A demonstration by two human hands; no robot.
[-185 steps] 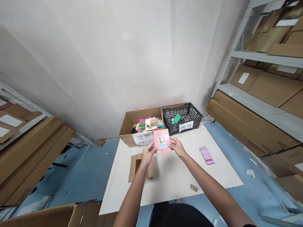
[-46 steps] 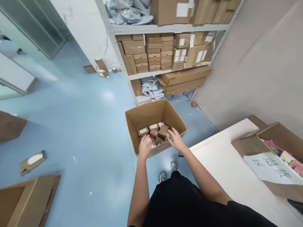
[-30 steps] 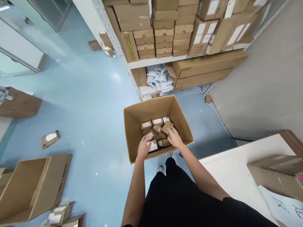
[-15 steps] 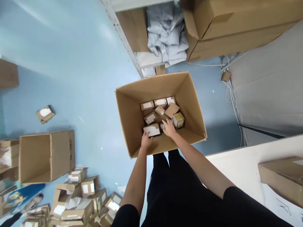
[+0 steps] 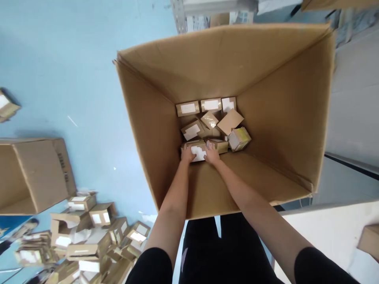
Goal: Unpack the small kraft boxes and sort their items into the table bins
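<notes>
A big open cardboard box [image 5: 148,130] stands on the blue floor, and both my arms reach down into it. At its bottom lie several small brown parcels with white labels [image 5: 211,118]. My left hand [image 5: 187,154] and my right hand [image 5: 211,153] close on the two sides of one small labelled parcel [image 5: 198,152] nearest me. Another small parcel with yellowish tape [image 5: 239,139] lies just to the right.
A heap of small labelled boxes [image 5: 89,236] lies on the floor at the lower left, beside an open empty carton [image 5: 32,173]. A white table corner [image 5: 325,240] is at the lower right. Shelf legs [image 5: 180,12] stand beyond the big box.
I turned from the table to the floor box and bent far lower into it. Both hands went from hovering over the parcels to gripping one small parcel.
</notes>
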